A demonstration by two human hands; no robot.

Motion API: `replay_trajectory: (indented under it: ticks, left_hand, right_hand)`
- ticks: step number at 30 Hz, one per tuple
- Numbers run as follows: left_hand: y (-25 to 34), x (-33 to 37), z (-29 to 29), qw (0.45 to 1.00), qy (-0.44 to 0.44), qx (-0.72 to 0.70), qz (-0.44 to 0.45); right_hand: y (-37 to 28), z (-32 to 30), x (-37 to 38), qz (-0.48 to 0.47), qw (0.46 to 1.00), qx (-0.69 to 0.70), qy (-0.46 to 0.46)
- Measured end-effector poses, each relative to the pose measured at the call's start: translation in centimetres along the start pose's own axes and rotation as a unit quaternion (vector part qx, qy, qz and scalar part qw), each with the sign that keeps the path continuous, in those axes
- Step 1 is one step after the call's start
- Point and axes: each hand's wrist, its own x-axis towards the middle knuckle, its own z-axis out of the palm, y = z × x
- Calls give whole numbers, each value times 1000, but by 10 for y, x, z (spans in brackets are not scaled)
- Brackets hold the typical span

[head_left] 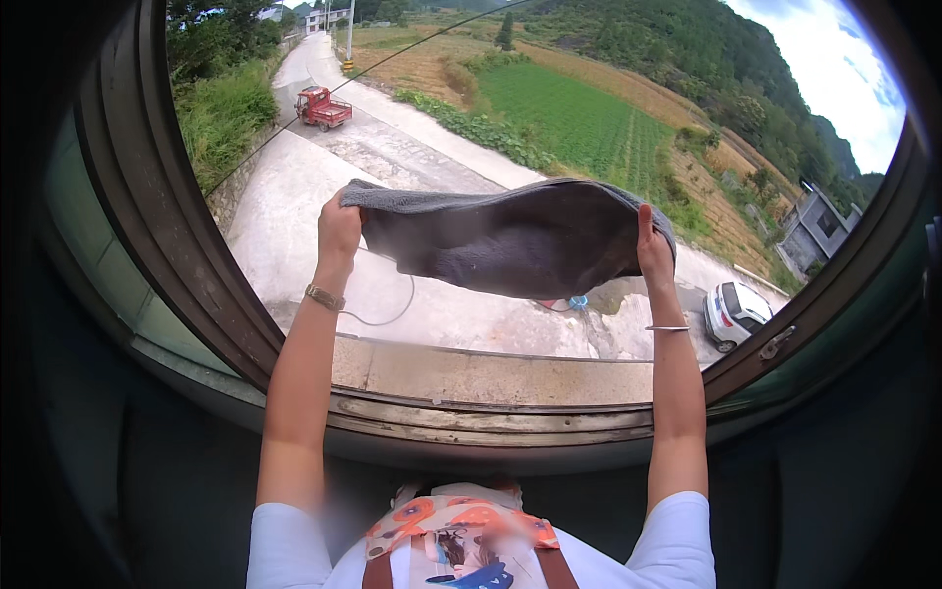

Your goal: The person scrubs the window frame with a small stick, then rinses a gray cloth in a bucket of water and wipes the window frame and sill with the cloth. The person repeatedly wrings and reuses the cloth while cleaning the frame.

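A dark grey cloth (pixel 520 240), fuzzy along its upper edge and smoother and darker on the side facing me, is stretched between my hands beyond the open window. My left hand (pixel 339 234) is closed on its left corner. At the opposite end, my right hand (pixel 654 250) grips the cloth with the thumb up and the fingers mostly hidden. The fabric sags and billows between them, above the outer sill. Both my arms reach out straight.
Below my forearms run the window sill (pixel 491 378) and its worn track (pixel 491 422). A brown window frame (pixel 186 226) curves around the opening. Outside, far below, are a concrete road, a red cargo tricycle (pixel 324 108), a white car (pixel 736 316) and a blue object (pixel 578 302).
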Motion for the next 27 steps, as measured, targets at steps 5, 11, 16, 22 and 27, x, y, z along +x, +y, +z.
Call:
replay_trajectory:
  ticks: [5, 11, 16, 22, 27]
  left_hand:
    - [8, 6, 42, 995, 24, -95, 8]
    - [-54, 3, 28, 968, -50, -2, -247]
    - [-7, -29, 38, 986, -19, -156, -53]
    - [35, -61, 11, 926, -118, -337, 121]
    - [93, -99, -22, 902, -162, -330, 227]
  right_hand:
    - [1, -4, 17, 96, 994, -35, -33]
    - [61, 26, 2, 44, 988, -107, -106]
    - [5, 13, -26, -38, 999, 26, -26]
    - [-29, -22, -51, -236, 966, 103, -19]
    - [16, -56, -61, -325, 942, 82, -15]
